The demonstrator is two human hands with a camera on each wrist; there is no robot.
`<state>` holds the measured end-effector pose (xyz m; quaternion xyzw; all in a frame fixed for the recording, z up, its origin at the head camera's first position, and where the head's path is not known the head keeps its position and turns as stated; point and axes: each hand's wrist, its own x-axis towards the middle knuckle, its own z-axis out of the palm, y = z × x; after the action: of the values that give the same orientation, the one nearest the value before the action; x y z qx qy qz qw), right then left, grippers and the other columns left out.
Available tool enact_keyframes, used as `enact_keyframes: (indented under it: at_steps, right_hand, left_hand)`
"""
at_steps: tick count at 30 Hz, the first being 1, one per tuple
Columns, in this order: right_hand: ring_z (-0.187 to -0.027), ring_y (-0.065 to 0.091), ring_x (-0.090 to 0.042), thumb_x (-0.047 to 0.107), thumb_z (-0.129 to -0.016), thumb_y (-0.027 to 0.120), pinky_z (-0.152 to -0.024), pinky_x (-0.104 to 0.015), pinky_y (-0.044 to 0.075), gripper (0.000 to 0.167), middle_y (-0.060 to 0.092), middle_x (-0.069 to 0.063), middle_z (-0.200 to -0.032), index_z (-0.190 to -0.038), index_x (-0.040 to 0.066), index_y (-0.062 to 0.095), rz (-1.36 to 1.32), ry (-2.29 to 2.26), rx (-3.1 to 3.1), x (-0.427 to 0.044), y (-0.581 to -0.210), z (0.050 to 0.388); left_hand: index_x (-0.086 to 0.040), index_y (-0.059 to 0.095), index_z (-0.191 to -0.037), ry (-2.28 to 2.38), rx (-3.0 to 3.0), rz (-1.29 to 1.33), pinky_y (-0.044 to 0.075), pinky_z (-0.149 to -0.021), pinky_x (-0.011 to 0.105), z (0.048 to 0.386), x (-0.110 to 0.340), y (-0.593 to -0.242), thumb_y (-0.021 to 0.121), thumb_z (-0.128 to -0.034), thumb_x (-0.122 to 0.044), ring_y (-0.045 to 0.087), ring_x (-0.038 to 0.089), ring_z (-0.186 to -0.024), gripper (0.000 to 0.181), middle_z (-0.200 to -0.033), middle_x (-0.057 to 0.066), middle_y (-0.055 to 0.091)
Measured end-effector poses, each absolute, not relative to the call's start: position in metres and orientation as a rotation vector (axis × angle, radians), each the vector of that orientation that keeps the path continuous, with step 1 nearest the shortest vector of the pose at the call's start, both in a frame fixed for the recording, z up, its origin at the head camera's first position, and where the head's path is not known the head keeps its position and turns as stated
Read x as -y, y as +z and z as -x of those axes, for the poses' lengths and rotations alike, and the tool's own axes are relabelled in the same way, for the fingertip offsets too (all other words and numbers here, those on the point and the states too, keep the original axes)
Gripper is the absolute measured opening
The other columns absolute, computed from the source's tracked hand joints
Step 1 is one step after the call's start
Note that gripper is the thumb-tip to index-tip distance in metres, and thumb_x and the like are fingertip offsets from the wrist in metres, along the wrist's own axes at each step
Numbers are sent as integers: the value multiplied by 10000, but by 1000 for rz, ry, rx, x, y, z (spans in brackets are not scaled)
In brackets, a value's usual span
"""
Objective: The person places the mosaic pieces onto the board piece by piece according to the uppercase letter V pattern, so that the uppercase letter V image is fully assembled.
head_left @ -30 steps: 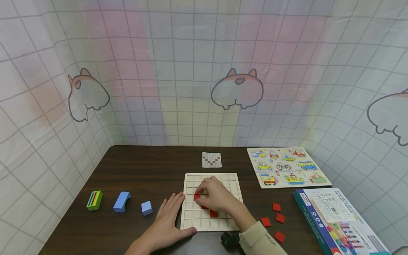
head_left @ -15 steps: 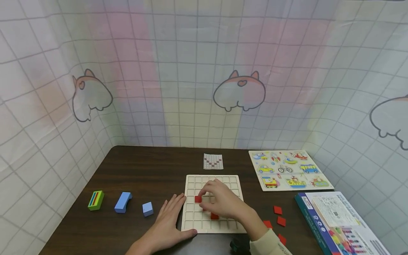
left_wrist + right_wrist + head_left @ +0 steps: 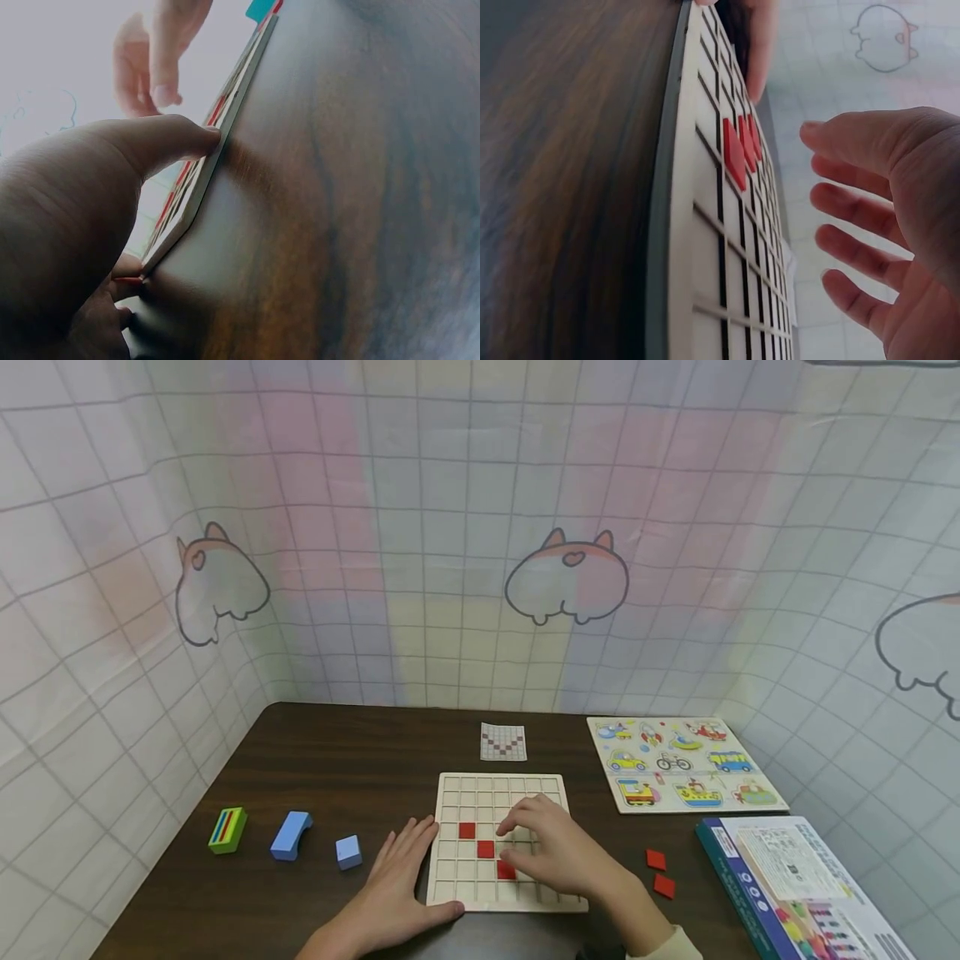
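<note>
A pale wooden grid board (image 3: pixel 461 887) lies on the dark table. Three red square tiles sit in its cells on a diagonal: an upper-left tile (image 3: pixel 467 831), a middle tile (image 3: pixel 486 849) and a lower-right tile (image 3: pixel 506 869). My left hand (image 3: pixel 393 893) spreads at the board's lower-left corner, thumb on the near edge and fingers by the left side, as the left wrist view also shows. Above the board hovers my right hand (image 3: pixel 551 847), its fingers loosely bent and apart. Nothing is between them in the right wrist view (image 3: pixel 900 195).
Two loose red tiles (image 3: pixel 660 873) lie right of the board. A pattern card (image 3: pixel 503 742) is behind it. At left stand a green block (image 3: pixel 227 831), a blue arch (image 3: pixel 290 836) and a blue cube (image 3: pixel 348 852). A picture puzzle (image 3: pixel 682 764) and a box (image 3: pixel 810 881) occupy the right.
My right hand has drawn back to the right from the upper-left tile, leaving all three tiles in view. My forearm now hides the nearer loose tiles. My left hand stays at the board.
</note>
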<state>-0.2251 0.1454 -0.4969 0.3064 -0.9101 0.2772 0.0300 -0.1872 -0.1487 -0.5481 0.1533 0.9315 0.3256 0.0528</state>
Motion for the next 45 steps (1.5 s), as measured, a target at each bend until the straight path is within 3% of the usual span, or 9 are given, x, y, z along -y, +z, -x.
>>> enact_keyframes:
  at_steps: [23, 36, 45]
  right_hand:
    - [-1194, 587, -89, 363, -921, 916, -1044, -402, 587, 328, 709, 174, -1240, -1206, 259, 790, -839, 853, 2888, -187, -497, 207]
    - [-1211, 584, -91, 371, -894, 951, -1070, -426, 592, 393, 702, 190, -1281, -1229, 276, 768, -777, 889, 2887, -216, -494, 199]
    - [-1235, 593, -112, 473, -890, 941, -1080, -457, 591, 446, 686, 212, -1301, -1264, 309, 761, -725, 877, 2929, -237, -498, 196]
  left_hand:
    - [-137, 357, -1747, 991, -2832, -436, 90, -1392, 676, 189, 149, -549, 862, -786, -772, 160, 358, -1748, 1258, -1817, 65, 358]
    - [-151, 347, -1753, 961, -2826, -418, 97, -1394, 677, 191, 147, -549, 850, -781, -795, 158, 357, -1748, 1270, -1823, 58, 344]
    - [-128, 356, -1746, 980, -2835, -455, 117, -1385, 689, 189, 146, -548, 864, -790, -770, 182, 380, -1740, 1258, -1814, 81, 361]
